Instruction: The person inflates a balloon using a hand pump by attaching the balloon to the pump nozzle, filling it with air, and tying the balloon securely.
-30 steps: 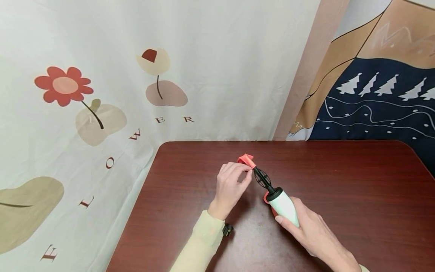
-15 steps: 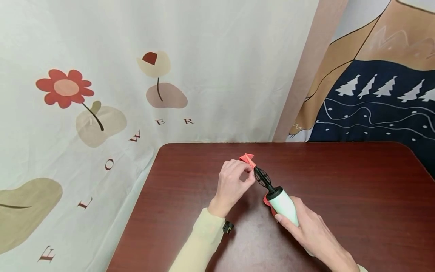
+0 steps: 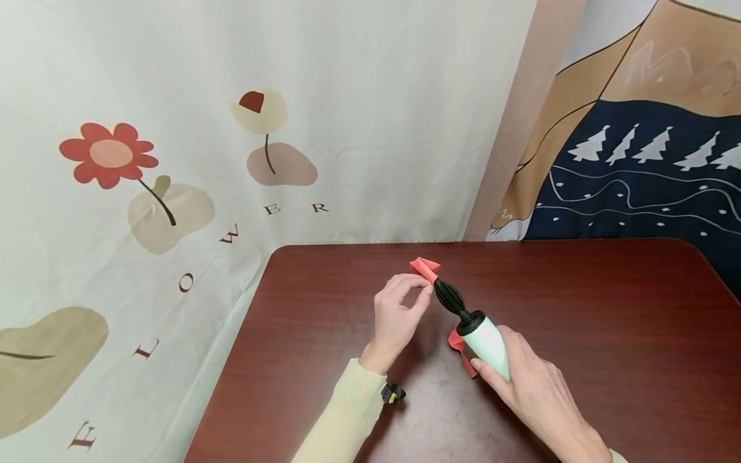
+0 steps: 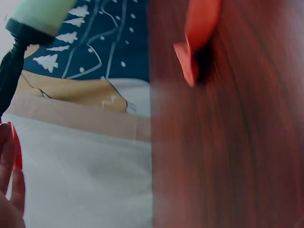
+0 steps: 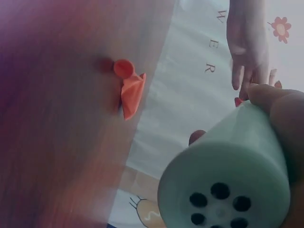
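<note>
In the head view my right hand (image 3: 535, 386) grips the mint-green body of a balloon pump (image 3: 487, 347), its black ribbed nozzle pointing up and to the left. A limp red balloon (image 3: 424, 267) sits at the nozzle's tip. With thumb and fingertips my left hand (image 3: 399, 315) pinches the balloon's neck beside the tip. The left wrist view catches only that hand's fingers (image 4: 10, 175), with a red sliver of balloon between them. Several dark holes show in the pump's round base (image 5: 221, 213) in the right wrist view.
A second limp red balloon (image 3: 461, 354) lies on the dark red wooden table (image 3: 608, 334), just left of the pump body. A pale curtain with printed flowers (image 3: 370, 116) and a navy patterned cloth (image 3: 648, 173) hang behind the table's far edge. A small black device (image 3: 393, 393) is on my left wrist.
The pump and the balloon at its tip have shifted slightly up and right, showing more of the balloon on the table. The nozzle's ribs now look denser. Both hands keep their hold.
</note>
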Available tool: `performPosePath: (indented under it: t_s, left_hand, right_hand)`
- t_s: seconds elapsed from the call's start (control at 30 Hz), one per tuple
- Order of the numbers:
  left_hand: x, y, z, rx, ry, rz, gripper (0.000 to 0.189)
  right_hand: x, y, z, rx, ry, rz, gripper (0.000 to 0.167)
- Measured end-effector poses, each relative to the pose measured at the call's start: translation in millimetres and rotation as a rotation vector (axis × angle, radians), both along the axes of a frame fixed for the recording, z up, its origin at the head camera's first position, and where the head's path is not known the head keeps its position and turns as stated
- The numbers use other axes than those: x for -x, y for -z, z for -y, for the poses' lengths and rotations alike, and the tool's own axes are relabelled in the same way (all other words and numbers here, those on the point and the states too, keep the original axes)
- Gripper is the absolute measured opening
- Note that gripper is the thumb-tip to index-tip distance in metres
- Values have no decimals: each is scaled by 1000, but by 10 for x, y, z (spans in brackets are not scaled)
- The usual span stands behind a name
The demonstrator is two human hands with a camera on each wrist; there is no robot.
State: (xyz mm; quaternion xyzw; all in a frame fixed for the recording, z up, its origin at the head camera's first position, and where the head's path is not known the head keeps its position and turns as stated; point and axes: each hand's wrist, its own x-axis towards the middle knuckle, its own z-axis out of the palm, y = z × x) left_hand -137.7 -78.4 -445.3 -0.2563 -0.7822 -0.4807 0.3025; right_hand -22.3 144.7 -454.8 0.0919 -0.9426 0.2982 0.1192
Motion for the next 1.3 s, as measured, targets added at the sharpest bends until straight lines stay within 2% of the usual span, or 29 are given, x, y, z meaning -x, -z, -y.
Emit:
performPosePath:
  t_s: [0.07,0.1,0.2,0.27,0.33,0.4,0.47,0.63,0.73,0.8,0.87,0.97,1.1,1.23,1.3]
  left_hand:
    - [-47,1,-37,-167,37,177,5]
    - [-65,-4,-60,-265,81,276,10]
    - [-91,-44,-135,-596,265,570,28]
    - [-89,-74,-188,-804,393,706,32]
    - [-91,-100,-232,-958,494,779,28]
    - [-98,-111,-273,-1043,551,794,20]
    - [-110,-108,-304,-1052,579,780,13]
    - [-125,-73,-340,-890,609,709,15]
    - [-118,-58,-330,-827,598,678,18]
    - [-132,-62,-323,-838,593,690,21]
    - [-152,-71,-325,-897,589,720,26]
    - [-178,-105,-340,-1042,570,754,30]
    - [-158,-141,-355,-1142,508,738,18]
    - [-141,-163,-352,-1096,420,736,10]
    - [-138,-169,-330,-1048,417,744,13]
  right_hand:
    - [11,0,-6,-7,0,-18,59]
    - [17,-3,-8,-6,-1,-21,59]
    - [35,-12,-8,-4,0,-21,60]
    - [43,-19,2,3,-7,-16,60]
    - [48,-23,21,10,-16,1,60]
    - [51,-27,43,18,-21,25,60]
    - [49,-35,64,30,-20,47,60]
    - [24,-50,91,46,-10,61,58]
    - [15,-60,89,31,-9,37,58]
    - [20,-74,83,9,-5,4,59]
    - [33,-92,77,-14,-1,-36,64]
    - [56,-111,66,-47,4,-76,71]
    - [79,-93,51,-71,-16,-110,76]
    - [82,-69,44,-79,-51,-136,79]
    - [80,-74,41,-85,-63,-127,83]
